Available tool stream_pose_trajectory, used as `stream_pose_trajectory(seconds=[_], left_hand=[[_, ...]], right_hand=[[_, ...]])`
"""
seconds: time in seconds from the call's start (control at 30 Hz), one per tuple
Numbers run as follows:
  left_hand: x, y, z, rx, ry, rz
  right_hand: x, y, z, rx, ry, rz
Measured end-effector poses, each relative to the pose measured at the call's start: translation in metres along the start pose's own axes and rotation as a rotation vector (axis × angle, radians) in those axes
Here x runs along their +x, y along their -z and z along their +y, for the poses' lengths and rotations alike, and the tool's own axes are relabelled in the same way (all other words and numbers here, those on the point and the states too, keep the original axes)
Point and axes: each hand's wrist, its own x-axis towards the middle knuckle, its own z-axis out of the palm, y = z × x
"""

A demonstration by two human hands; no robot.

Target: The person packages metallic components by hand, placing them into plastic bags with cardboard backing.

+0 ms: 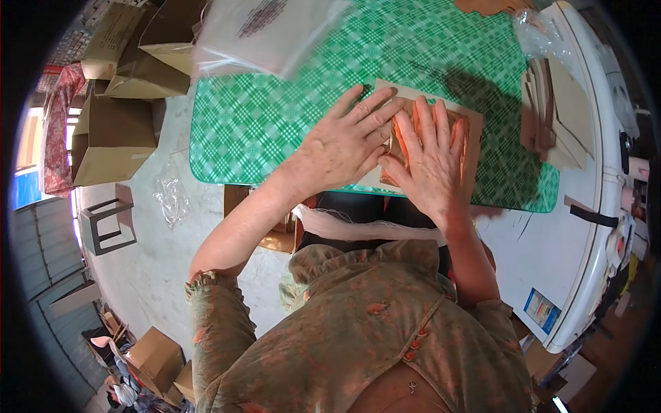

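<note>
A flat tan cardboard piece [470, 165] lies near the front edge of the green checked table, with a shiny copper-orange panel [457, 127] in its middle. My right hand [432, 155] rests flat over that panel, fingers stretched upward and a little apart. From the left, my left hand [348, 141] reaches across the left side of the cardboard, its fingers spread and pointing up and to the right. The two hands meet near the left thumb and right thumb, and much of the panel is hidden beneath them.
Transparent plastic bags [275, 31] lie at the table's far left corner. A stack of tan cardboard sheets [558, 113] sits at the right beside a white appliance [544, 255]. Open cartons [113, 138] and a small grey stool [107, 224] stand on the floor at left.
</note>
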Motion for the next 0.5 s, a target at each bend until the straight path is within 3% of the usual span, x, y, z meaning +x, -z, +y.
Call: stream_pose_trajectory(seconds=[0.2,0.3,0.5], left_hand=[[-0.003,0.007,0.001,-0.297,0.008,0.127],[-0.008,0.005,0.003,-0.37,0.068,0.096],[-0.019,0.01,0.009,-0.342,0.058,0.071]], right_hand=[[0.0,0.002,0.0,-0.012,-0.007,-0.017],[0.001,0.003,-0.002,-0.004,-0.014,-0.019],[0.001,0.005,-0.002,-0.004,-0.018,-0.018]])
